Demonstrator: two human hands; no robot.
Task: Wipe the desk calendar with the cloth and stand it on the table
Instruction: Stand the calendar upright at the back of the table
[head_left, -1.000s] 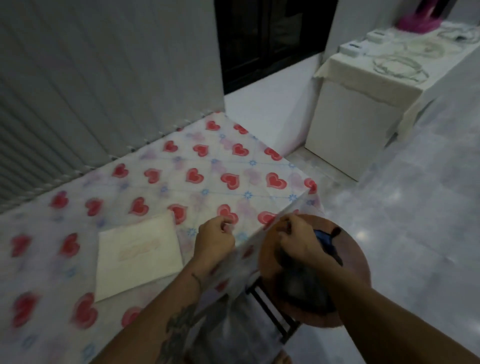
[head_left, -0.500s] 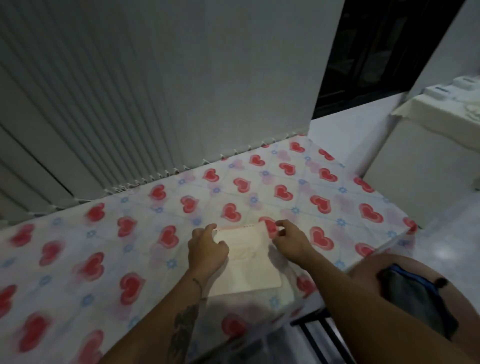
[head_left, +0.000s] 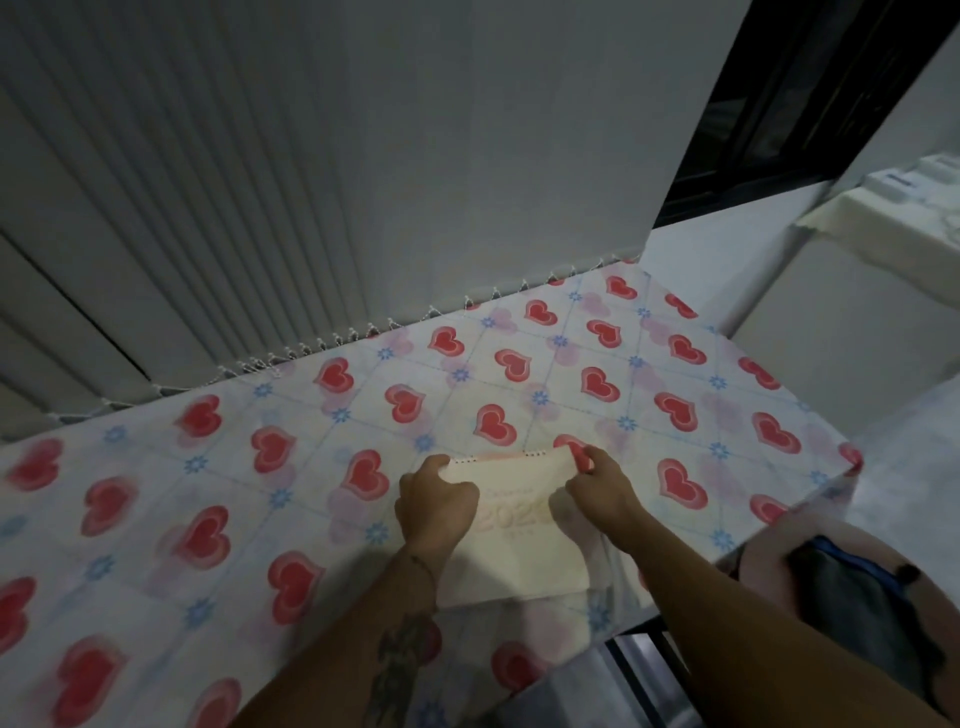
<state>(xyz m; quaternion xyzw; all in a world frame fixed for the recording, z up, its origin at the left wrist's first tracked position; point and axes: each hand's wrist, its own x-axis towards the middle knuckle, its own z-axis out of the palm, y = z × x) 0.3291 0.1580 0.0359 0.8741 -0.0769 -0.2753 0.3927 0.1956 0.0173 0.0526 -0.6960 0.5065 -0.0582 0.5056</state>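
The cream desk calendar (head_left: 519, 551), with faint year digits on its cover and a spiral binding along its far edge, lies near the front right of the heart-patterned table (head_left: 260, 467). My left hand (head_left: 435, 506) pinches its far left corner. My right hand (head_left: 602, 486) pinches its far right corner. The far edge looks slightly raised off the tablecloth. A dark cloth (head_left: 852, 597) with a blue edge rests on a round brown stool (head_left: 763, 561) at the lower right, apart from both hands.
Grey vertical blinds (head_left: 260, 208) hang along the table's far edge. A white cabinet (head_left: 857, 291) with a cream cover stands to the right, across a strip of pale floor. A dark doorway (head_left: 805, 93) lies behind it. A black frame (head_left: 639, 665) shows under the table's near corner.
My hands moved from the stool side to the calendar and took its two far corners. The view swung left and up, so the calendar now sits in the middle.
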